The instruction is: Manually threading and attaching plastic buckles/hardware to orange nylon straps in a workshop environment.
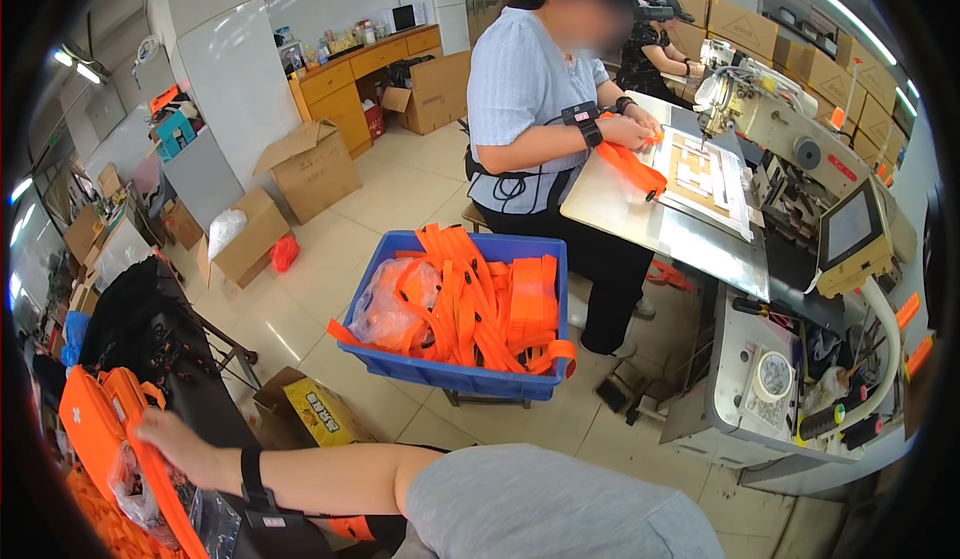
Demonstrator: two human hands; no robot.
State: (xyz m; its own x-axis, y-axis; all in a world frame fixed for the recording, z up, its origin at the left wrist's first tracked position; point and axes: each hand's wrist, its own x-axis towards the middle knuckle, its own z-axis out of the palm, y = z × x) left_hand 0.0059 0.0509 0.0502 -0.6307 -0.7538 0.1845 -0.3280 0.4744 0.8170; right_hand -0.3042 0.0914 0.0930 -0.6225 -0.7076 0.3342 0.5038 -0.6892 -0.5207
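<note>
My right hand [185, 449] reaches out to the left, with a black band round the wrist. Its fingers are closed on a flat orange strap [165, 499] that hangs down over the work table. Right beside the fingers is an orange pouch [92, 424] with a small white cross on it. A clear plastic bag [135, 489] lies under the strap, and more orange pieces [95, 519] are heaped at the lower left. The fingertips are partly hidden behind the strap. My left hand is out of the picture.
A blue crate [470, 384] full of orange straps stands in the middle. Beyond it a co-worker [540, 109] handles an orange strap at a sewing machine [780, 124]. An open carton [290, 399] sits below my forearm; black fabric [130, 314] covers the table's far part.
</note>
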